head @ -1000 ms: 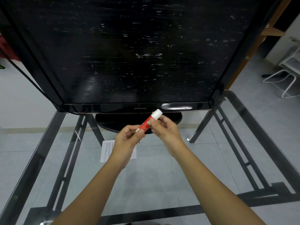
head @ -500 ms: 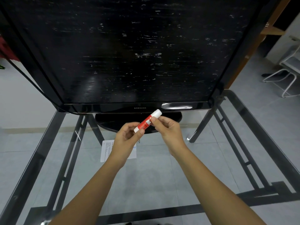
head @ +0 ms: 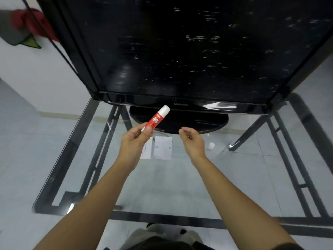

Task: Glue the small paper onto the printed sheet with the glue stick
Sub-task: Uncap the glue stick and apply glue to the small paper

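Glass tops the black-framed desk (head: pixel 100 159), with pale floor tiles showing through and a dark monitor (head: pixel 180 51) standing along its far edge. The left hand (head: pixel 134 141) pinches the glue stick (head: pixel 156 117) by its lower end, white tip raised toward the monitor. The right hand (head: pixel 191 139) is empty, fingers loosely curled, apart from the stick. Two papers (head: pixel 163 147) lie flat side by side just in front of the monitor's base, one partly hidden by the left hand. I cannot tell which is the small one.

A small white piece (head: pixel 211 146), probably the cap, sits toward the far right edge. For the next step, I would steady the paper with the free hand and stroke glue thinly out to its edges. The tube is the only container, and whether glue stands proud of it cannot be made out.
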`<state>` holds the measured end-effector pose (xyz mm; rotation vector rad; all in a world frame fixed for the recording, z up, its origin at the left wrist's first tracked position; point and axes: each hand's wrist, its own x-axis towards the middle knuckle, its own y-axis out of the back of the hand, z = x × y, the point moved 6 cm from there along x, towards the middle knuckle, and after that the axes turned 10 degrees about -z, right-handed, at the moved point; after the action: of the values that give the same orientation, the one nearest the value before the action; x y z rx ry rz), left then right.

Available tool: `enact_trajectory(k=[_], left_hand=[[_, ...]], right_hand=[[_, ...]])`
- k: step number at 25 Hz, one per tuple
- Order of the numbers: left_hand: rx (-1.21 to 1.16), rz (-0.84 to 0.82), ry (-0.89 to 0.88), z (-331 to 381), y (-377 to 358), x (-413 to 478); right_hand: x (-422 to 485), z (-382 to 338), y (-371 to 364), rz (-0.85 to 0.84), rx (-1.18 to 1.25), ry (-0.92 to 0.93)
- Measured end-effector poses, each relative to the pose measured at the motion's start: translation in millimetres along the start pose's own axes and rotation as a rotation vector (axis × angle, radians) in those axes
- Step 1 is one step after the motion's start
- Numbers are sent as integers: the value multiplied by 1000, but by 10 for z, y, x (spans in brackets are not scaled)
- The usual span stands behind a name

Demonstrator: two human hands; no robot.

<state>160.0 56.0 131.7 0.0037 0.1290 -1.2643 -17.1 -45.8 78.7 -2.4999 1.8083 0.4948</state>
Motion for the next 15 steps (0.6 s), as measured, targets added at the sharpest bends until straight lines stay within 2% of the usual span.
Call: enact_trajectory(k=[5,9,15], left_hand=[[-17,35,33,-71,303,-19],[-24,62,52,-160,424,17],[-33,36,57,-185,423,35]], right_hand=[[149,634,-380,-12,-374,-179],[168,843,-614,-13,-556,-206],[231,895,-677,33,-528,-232]])
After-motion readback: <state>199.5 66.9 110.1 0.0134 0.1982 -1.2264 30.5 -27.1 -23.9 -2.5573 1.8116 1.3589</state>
